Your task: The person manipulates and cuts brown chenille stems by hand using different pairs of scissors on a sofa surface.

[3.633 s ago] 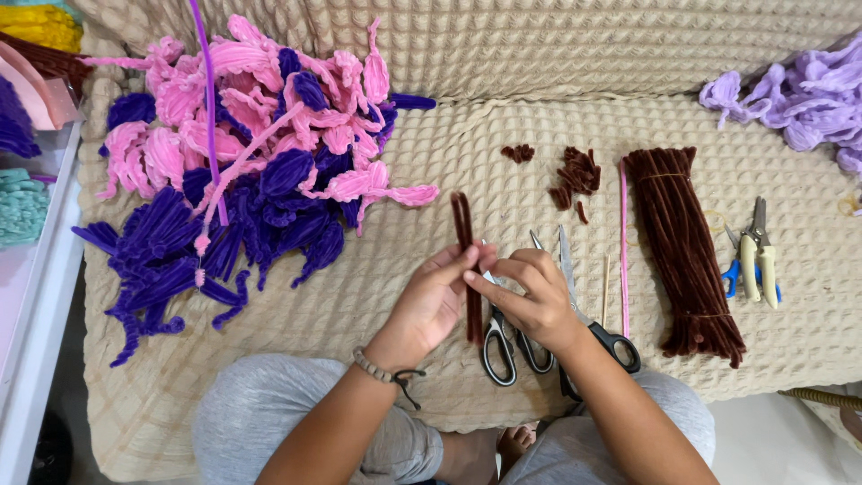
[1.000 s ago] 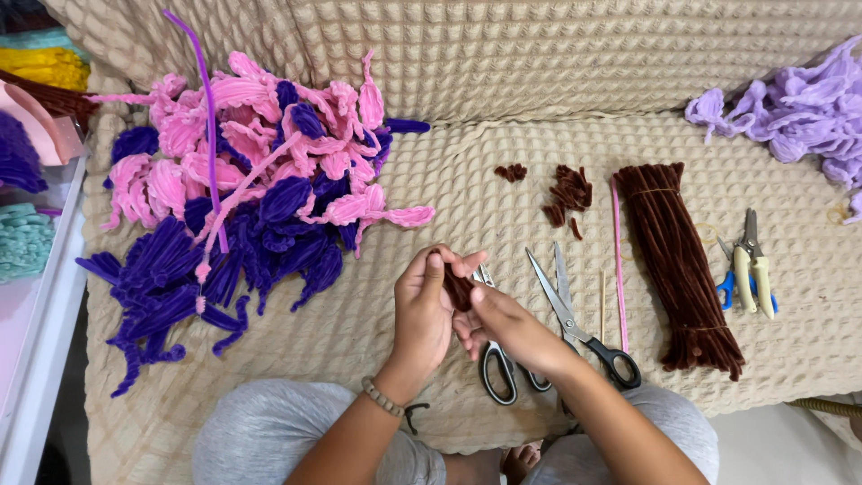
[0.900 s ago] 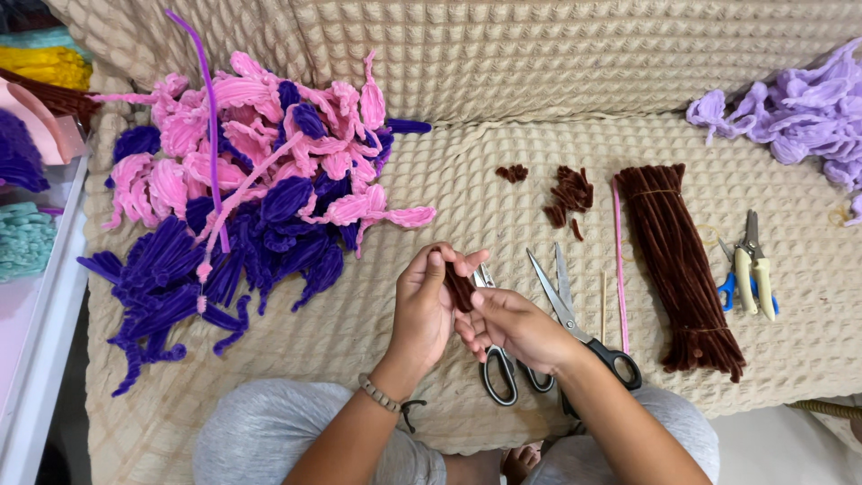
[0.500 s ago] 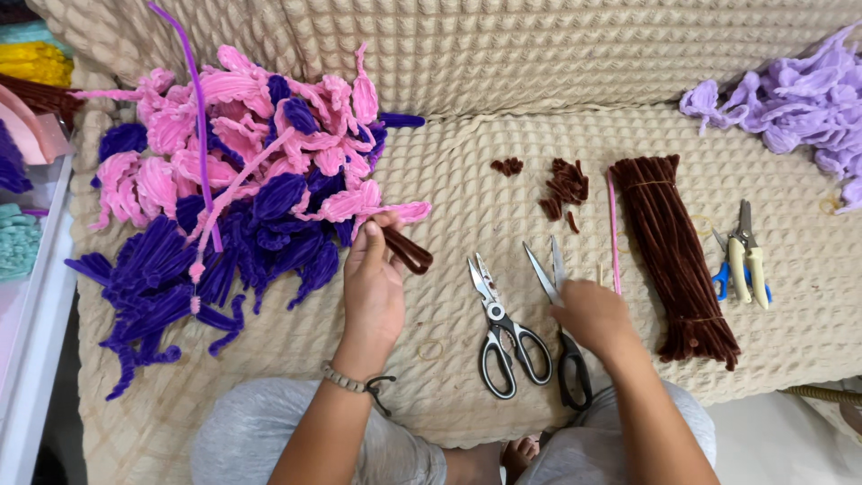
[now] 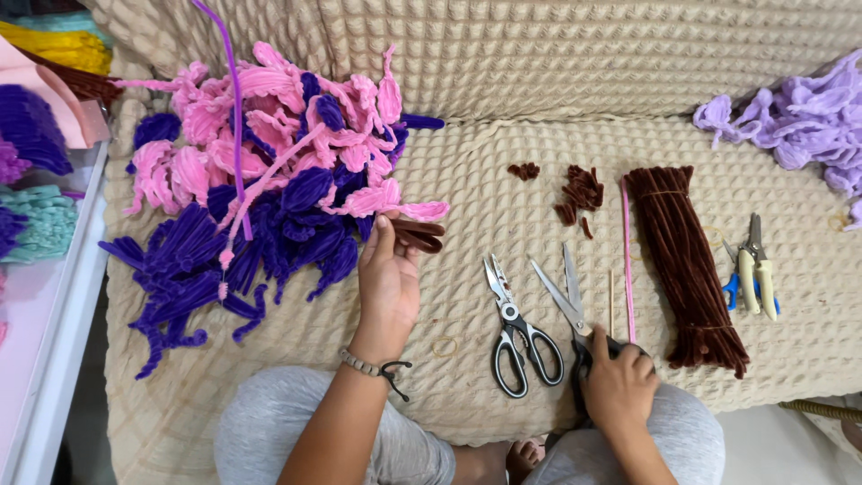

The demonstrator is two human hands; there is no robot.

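We see no container here; everything lies loose on the beige quilted cover (image 5: 503, 180). At the edge of the pink and purple pile (image 5: 269, 198), our left hand (image 5: 388, 283) pinches a folded brown stem (image 5: 418, 235) at its fingertips. Past the closed scissors (image 5: 516, 332), our right hand (image 5: 620, 386) curls its fingers round the open scissors (image 5: 570, 301), beside the brown bundle (image 5: 682, 251).

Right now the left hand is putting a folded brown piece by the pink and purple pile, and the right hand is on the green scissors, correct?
Not quite. The head view shows the right hand on the handles of black scissors, not green ones. The left hand does hold the folded brown piece beside the pink and purple pile.
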